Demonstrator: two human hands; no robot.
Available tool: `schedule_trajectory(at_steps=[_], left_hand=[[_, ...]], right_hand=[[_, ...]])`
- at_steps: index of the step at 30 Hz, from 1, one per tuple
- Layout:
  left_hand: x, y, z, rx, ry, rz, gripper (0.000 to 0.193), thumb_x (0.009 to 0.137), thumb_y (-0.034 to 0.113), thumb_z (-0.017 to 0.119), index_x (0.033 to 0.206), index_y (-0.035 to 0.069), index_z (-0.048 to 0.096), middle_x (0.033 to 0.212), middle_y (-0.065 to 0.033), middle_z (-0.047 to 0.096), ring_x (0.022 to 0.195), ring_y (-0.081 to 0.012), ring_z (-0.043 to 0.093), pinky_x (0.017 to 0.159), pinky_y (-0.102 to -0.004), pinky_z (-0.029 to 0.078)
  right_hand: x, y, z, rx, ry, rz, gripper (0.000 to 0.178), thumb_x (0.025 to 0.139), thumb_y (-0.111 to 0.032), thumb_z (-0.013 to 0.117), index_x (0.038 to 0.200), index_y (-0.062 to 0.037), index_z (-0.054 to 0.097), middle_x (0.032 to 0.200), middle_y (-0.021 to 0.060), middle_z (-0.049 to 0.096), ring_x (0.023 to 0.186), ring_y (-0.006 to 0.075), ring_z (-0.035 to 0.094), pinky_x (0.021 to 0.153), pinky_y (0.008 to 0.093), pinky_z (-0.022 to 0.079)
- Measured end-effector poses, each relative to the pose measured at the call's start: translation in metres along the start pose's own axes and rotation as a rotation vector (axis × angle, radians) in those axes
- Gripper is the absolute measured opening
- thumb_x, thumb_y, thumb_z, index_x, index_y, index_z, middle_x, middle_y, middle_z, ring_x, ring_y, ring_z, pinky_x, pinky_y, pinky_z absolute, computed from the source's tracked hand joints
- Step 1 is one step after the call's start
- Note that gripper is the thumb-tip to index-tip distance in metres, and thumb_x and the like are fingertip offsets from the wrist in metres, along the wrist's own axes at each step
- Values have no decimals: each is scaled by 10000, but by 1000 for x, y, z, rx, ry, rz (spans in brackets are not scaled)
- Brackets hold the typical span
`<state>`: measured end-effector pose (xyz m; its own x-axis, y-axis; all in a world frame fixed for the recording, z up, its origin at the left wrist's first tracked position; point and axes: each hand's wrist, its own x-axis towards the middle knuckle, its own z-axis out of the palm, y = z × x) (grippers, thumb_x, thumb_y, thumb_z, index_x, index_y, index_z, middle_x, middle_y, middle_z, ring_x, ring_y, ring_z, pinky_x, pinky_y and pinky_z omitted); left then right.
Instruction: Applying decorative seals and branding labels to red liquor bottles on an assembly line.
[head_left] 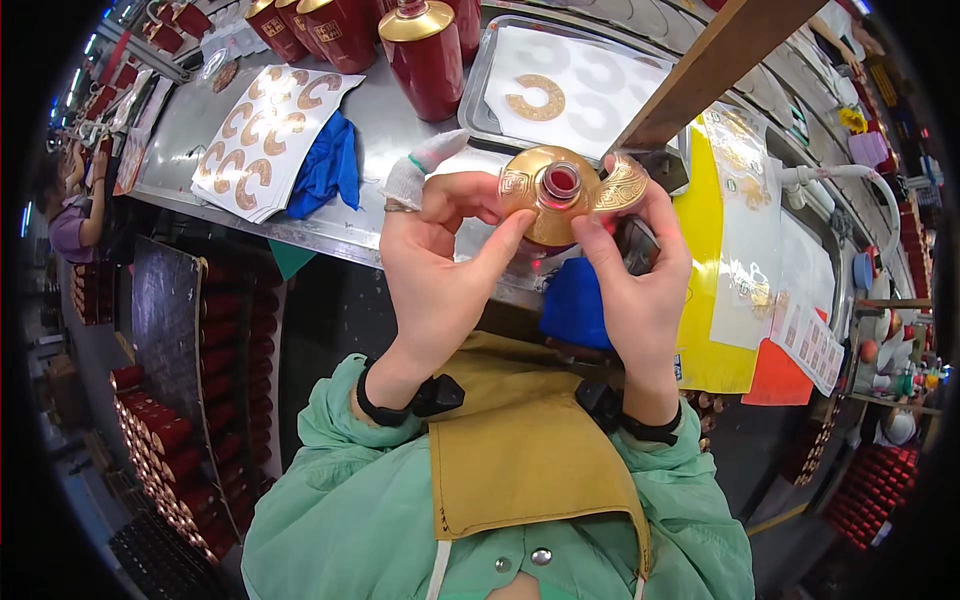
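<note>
A bottle (546, 238) with a gold shoulder and a short red-lined neck stands upright between my hands, its mouth facing up. My left hand (440, 255) is closed on the left side of the gold shoulder, thumb on top. A white cloth cot covers its raised index finger. My right hand (640, 270) pinches a curved gold patterned decal (622, 188) at the right of the neck. Part of the decal meets the shoulder; how far it is stuck there I cannot tell. The bottle's lower body is mostly hidden.
Several red bottles with gold shoulders (420, 65) stand behind. Left lie a sheet of C-shaped decals (285, 110) and a blue cloth (328, 165). A metal tray (485, 75) holds another decal sheet (600, 75). A wooden post (700, 80) slants across the right; beyond are yellow sheets (700, 260).
</note>
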<state>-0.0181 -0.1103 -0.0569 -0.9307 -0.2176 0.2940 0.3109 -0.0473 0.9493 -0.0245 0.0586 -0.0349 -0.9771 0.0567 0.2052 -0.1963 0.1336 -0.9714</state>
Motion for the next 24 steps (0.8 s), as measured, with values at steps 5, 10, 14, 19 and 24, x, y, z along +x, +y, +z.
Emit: schedule_trajectory(at_steps=[5, 10, 14, 19, 24], left_hand=[[3, -2, -1, -47, 17, -28, 372, 900, -76, 789, 1195, -48, 565, 1069, -98, 707, 971, -136, 683, 888, -279, 553], [4, -1, -2, 3, -21, 10, 647, 902, -139, 750, 1478, -87, 458, 1131, -92, 686, 1017, -129, 682, 913, -277, 561], [4, 1, 0, 17, -1, 9, 449, 905, -95, 775, 1285, -63, 538, 1084, -98, 706, 969, -134, 692, 880, -279, 562], [6, 2, 0, 70, -33, 26, 649, 901, -141, 749, 1480, -94, 461, 1110, -84, 680, 1006, -129, 680, 919, -269, 556], [7, 2, -1, 52, -16, -21, 612, 899, -133, 756, 1447, -95, 485, 1090, -91, 691, 988, -133, 691, 904, -275, 567]], right_hand=[[0, 0, 0, -68, -8, -17, 458, 968, -37, 756, 1402, 26, 624, 1168, 74, 706, 1082, 122, 648, 980, 286, 520], [-1, -1, 2, -61, 3, -26, 468, 963, -30, 757, 1404, 34, 613, 1181, 80, 713, 1105, 129, 652, 994, 291, 516], [0, -1, 4, -60, 24, -77, 362, 968, -34, 751, 1300, 17, 615, 1044, 16, 681, 902, 66, 583, 787, 227, 500], [0, 0, 5, -80, 47, -61, 365, 964, -27, 748, 1301, 18, 612, 1029, 16, 680, 880, 64, 576, 783, 223, 497], [0, -1, 6, -75, 40, -42, 432, 962, -33, 756, 1366, 25, 616, 1103, 55, 705, 1005, 104, 630, 912, 264, 514]])
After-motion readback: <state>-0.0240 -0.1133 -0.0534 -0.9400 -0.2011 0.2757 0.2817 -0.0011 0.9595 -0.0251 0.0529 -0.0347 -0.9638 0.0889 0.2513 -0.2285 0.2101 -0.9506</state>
